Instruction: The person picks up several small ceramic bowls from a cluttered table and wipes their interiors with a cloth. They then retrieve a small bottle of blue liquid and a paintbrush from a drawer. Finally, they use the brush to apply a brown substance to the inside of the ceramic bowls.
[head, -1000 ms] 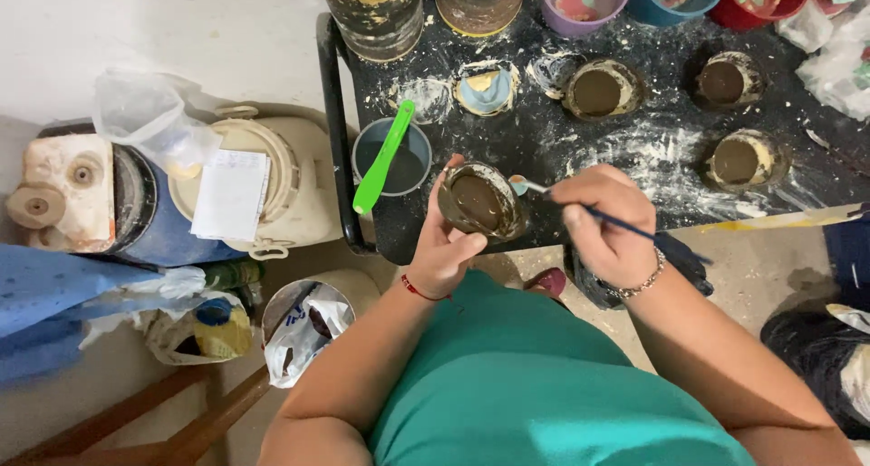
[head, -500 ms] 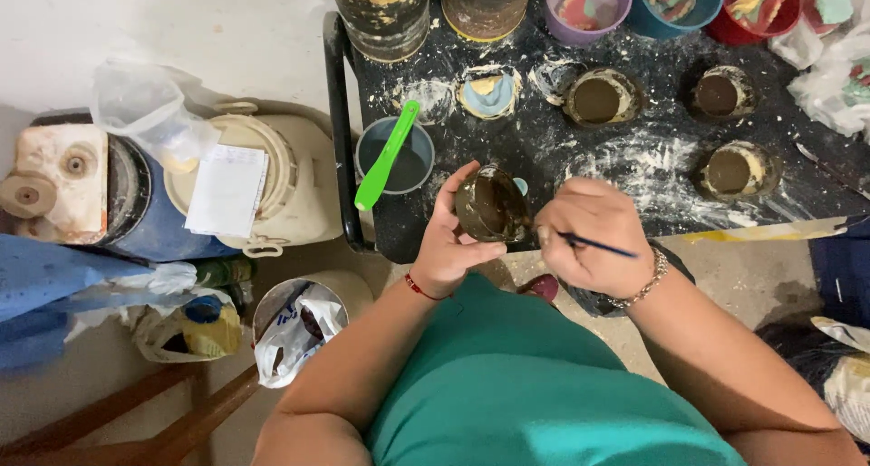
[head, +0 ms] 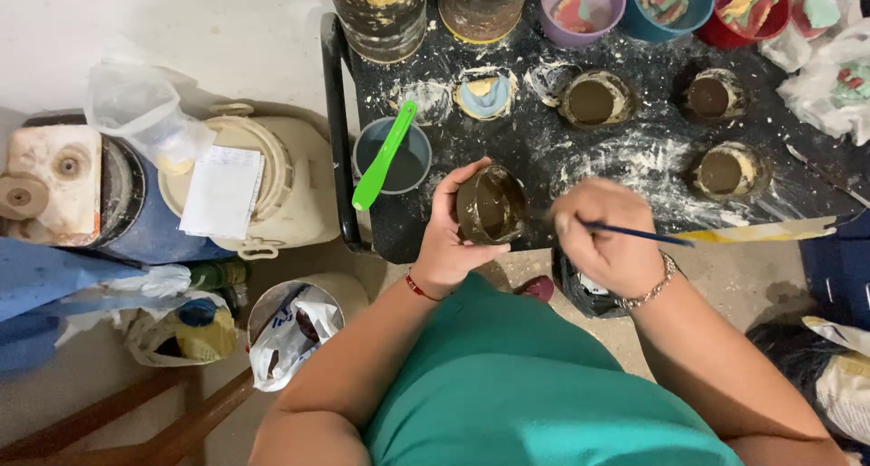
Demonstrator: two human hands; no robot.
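Black, powder-dusted table (head: 634, 167) fills the upper view — at its near edge the left hand (head: 449, 239) curls its fingers around a small round mould (head: 489, 205), tilted. Just beside it, the right hand (head: 603, 235) pinches a thin blue-handled brush (head: 639, 235).

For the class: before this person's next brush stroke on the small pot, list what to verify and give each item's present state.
1. Left hand grips the small brown round pot firmly: ok.
2. Right hand holds the thin blue-handled brush: ok.
3. Brush tip touching the pot: cannot tell, it is blurred.
4. Pot's opening tilted toward the brush: ok.
5. Grey cup with green plastic spatula stands apart from the left hand: ok.
6. Black, white-dusted table has bare space beside the pot: ok.
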